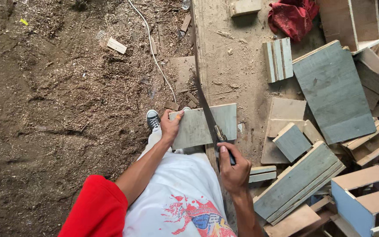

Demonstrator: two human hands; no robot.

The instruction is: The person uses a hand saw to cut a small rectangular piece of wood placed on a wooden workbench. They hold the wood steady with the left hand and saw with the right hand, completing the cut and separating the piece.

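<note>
A grey-green painted wooden board lies across the edge of a rough workbench and juts out over the floor. My left hand grips its overhanging left end. My right hand is closed on the dark handle of a hand saw. The saw's long blade runs up across the board along the bench edge.
Many cut boards lie on the bench at right, among them a large grey panel and a stack of strips. A red cloth sits at the top. A blue box stands lower right. Sawdust, scraps and a white cord cover the floor.
</note>
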